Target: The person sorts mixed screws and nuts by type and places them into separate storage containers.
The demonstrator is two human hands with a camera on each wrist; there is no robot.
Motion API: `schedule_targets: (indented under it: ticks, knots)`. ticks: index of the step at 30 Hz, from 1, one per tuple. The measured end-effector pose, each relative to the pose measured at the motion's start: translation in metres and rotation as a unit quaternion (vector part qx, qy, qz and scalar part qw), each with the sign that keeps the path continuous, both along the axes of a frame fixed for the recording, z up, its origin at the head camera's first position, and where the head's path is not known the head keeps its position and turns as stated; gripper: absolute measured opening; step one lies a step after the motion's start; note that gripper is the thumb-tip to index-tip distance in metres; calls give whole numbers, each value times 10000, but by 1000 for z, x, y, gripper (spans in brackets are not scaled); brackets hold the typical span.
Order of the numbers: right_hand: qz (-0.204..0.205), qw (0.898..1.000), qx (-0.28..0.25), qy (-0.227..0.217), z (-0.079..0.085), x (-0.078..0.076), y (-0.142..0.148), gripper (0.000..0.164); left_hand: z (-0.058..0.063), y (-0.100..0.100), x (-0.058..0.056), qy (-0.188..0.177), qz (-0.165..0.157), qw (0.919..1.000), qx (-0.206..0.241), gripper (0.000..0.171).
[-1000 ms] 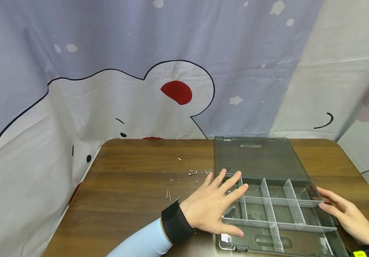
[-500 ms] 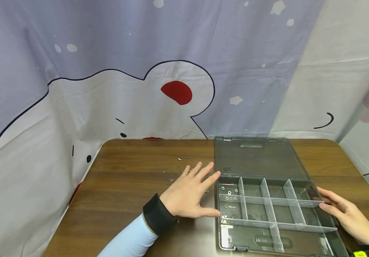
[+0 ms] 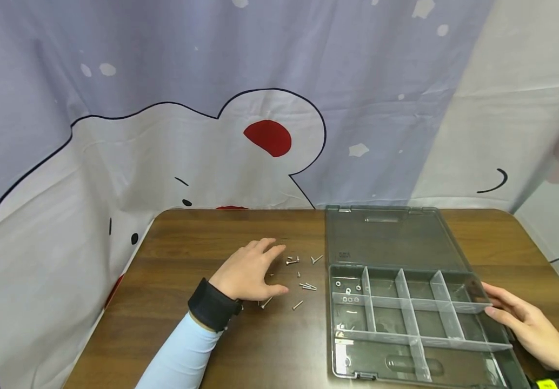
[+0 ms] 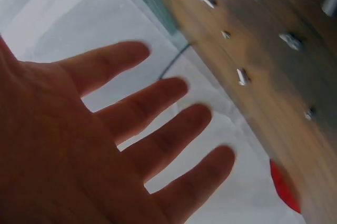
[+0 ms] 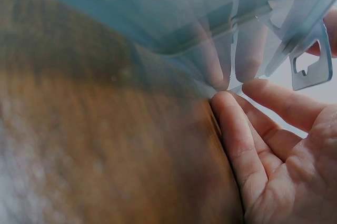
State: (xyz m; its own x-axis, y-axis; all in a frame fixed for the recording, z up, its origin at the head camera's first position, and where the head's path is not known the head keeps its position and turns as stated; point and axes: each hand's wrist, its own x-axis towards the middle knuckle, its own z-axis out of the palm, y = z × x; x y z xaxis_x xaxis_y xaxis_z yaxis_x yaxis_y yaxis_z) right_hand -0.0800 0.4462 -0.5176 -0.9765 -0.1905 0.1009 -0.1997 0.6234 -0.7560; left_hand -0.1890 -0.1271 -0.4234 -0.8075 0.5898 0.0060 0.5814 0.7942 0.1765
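Observation:
My left hand (image 3: 247,273) hovers over the table's left-centre, fingers spread and nothing held. Loose screws (image 3: 308,287) lie to its right and partly beneath it. The left wrist view shows the open palm (image 4: 68,145), with several small screws (image 4: 290,41) on the wood beyond. At the right stands a grey see-through compartment box (image 3: 408,319), its lid (image 3: 386,237) folded back flat. Small nuts (image 3: 350,299) and a few screws lie in its left compartments. My right hand (image 3: 527,327) holds the box's right side, thumb at the rim; fingertips (image 5: 226,108) press against its wall.
The brown wooden table (image 3: 187,232) has rounded back corners. A patterned curtain (image 3: 162,151) hangs right behind it. The box's front latch (image 3: 365,375) is near the bottom of the head view.
My left hand has moved left, from over the box's left side to above the loose screws, uncovering the nuts and several screws. The right hand and box have stayed put.

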Motion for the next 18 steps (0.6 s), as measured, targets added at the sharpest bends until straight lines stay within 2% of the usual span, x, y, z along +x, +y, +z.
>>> schedule_targets:
  ticks: [6, 12, 18]
  knots:
    - [34, 10000, -41, -7, -1, -1, 1, 53, -3, -7, -1, -35, -59, 9999, -152, 65]
    - [-8, 10000, -9, -69, -1, 0, 0, 53, -8, -1, 2, -32, -416, 9990, -162, 28]
    - [-64, 9999, 7, -119, 2, 1, -2, 53, -14, 7, 8, 13, -438, 9986, -311, 23]
